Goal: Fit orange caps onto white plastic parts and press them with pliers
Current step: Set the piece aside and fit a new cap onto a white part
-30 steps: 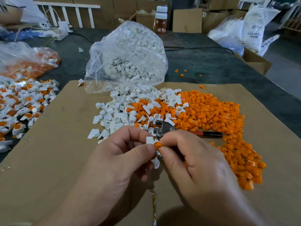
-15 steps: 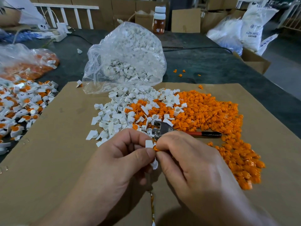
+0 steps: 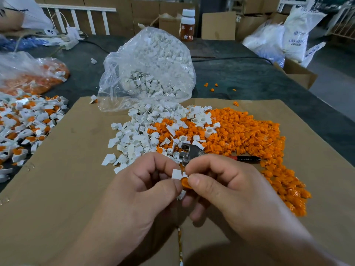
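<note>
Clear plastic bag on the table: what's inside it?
Lots of small white plastic parts fill the clear bag, and more lie loose on the cardboard in front of it. Anything buried deep in the heap is covered, so I cannot tell.

Only a corner and a lower tip of the white part (image 3: 176,174) show between the left grip (image 3: 138,192) and the right grip (image 3: 236,192), whose thumb covers part of the orange cap (image 3: 184,183). The right grip also hides part of the pliers (image 3: 192,150). The left edge cuts off the capped parts (image 3: 25,120).
</note>
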Motion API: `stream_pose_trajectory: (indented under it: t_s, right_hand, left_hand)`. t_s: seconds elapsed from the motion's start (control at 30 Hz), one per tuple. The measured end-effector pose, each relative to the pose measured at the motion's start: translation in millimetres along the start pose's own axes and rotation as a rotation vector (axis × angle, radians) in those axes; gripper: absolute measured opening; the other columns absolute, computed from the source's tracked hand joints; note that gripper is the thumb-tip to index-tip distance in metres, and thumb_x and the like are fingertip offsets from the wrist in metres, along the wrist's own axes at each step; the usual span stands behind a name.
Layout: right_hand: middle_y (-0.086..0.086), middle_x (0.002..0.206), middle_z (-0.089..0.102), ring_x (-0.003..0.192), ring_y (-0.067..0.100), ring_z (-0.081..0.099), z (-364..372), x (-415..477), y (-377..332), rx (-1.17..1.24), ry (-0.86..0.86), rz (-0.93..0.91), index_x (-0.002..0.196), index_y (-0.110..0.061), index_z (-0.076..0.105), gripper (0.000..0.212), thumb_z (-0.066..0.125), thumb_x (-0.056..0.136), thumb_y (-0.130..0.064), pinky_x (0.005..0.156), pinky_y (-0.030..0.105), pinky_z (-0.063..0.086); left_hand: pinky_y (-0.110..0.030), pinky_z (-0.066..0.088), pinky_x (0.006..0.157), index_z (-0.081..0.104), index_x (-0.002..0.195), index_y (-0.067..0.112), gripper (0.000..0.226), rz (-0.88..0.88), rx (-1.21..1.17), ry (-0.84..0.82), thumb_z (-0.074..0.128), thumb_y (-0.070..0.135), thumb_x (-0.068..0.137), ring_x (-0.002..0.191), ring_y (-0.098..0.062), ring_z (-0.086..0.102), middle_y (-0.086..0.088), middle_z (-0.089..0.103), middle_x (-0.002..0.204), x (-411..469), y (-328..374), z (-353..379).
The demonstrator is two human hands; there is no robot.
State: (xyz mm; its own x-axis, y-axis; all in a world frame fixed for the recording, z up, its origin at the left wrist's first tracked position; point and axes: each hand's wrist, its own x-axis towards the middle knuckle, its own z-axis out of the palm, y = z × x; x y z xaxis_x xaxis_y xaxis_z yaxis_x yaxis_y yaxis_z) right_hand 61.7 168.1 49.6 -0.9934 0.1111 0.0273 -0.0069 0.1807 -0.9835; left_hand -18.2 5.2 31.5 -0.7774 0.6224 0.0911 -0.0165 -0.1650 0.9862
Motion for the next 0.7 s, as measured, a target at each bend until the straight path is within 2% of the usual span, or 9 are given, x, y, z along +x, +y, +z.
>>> stream_pose_trajectory:
  t_s: [0.13,0.17,0.3,0.4,0.5,0.63,0.7]
  right_hand:
    - [0.008,0.072,0.071,0.061,0.023,0.070,-1.0,1.1,1.2,0.043,-0.017,0.018,0.090,-0.029,0.068,0.007,0.063,0.086,-0.028,0.057,0.043,0.060]
    - [0.007,0.071,0.071,0.061,0.023,0.070,-0.9,1.1,2.2,0.032,-0.014,0.010,0.090,-0.029,0.068,0.007,0.063,0.086,-0.028,0.057,0.044,0.060]
    - [0.005,0.072,0.071,0.062,0.019,0.070,0.2,-0.2,3.7,-0.018,-0.002,-0.029,0.091,-0.029,0.068,0.006,0.063,0.089,-0.026,0.057,0.042,0.061]
    - [0.004,0.070,0.070,0.060,0.017,0.070,-0.2,0.6,4.9,-0.024,0.000,-0.017,0.090,-0.029,0.068,0.006,0.064,0.088,-0.026,0.056,0.038,0.060]
    - [0.004,0.069,0.070,0.059,0.017,0.069,-0.3,1.4,6.7,-0.020,-0.013,-0.011,0.090,-0.029,0.068,0.007,0.065,0.088,-0.023,0.055,0.039,0.059]
    - [0.005,0.065,0.069,0.055,0.018,0.068,1.5,1.2,6.0,0.041,0.024,-0.002,0.089,-0.030,0.068,0.008,0.066,0.084,-0.025,0.052,0.040,0.058]
    - [0.006,0.065,0.069,0.054,0.019,0.068,2.6,0.9,5.1,0.051,0.046,0.000,0.088,-0.030,0.068,0.007,0.066,0.083,-0.025,0.051,0.043,0.058]
  left_hand:
    - [-0.047,0.045,0.059,0.071,0.084,0.018,0.027,0.023,0.149,0.015,0.075,0.037,0.065,0.061,-0.034,0.059,-0.017,0.067,0.068,0.2,-7.0,-4.0]
    - [-0.050,0.046,0.060,0.071,0.086,0.018,0.028,0.021,0.159,0.018,0.075,0.037,0.065,0.063,-0.036,0.060,-0.017,0.067,0.070,0.4,-7.6,-4.4]
    - [-0.042,0.047,0.057,0.071,0.085,0.027,0.029,0.041,0.286,0.019,0.073,0.043,0.062,0.061,-0.024,0.060,-0.004,0.066,0.068,0.1,-6.5,-4.2]
    - [-0.038,0.046,0.056,0.070,0.083,0.025,0.028,0.035,0.289,0.021,0.072,0.042,0.061,0.060,-0.023,0.059,-0.006,0.065,0.066,-0.3,-6.8,-2.4]
    - [-0.029,0.046,0.053,0.069,0.083,0.025,0.030,0.050,0.329,0.026,0.070,0.044,0.060,0.058,-0.018,0.057,-0.004,0.064,0.064,-0.6,-5.9,-0.5]
    - [-0.041,0.046,0.055,0.070,0.086,0.025,0.032,0.063,0.335,0.070,0.069,0.043,0.060,0.059,-0.032,0.057,-0.005,0.063,0.065,-1.6,-6.1,1.0]
    - [-0.042,0.046,0.055,0.071,0.087,0.025,0.031,0.062,0.336,0.074,0.068,0.041,0.060,0.059,-0.034,0.057,-0.006,0.063,0.065,-2.1,-7.6,1.6]
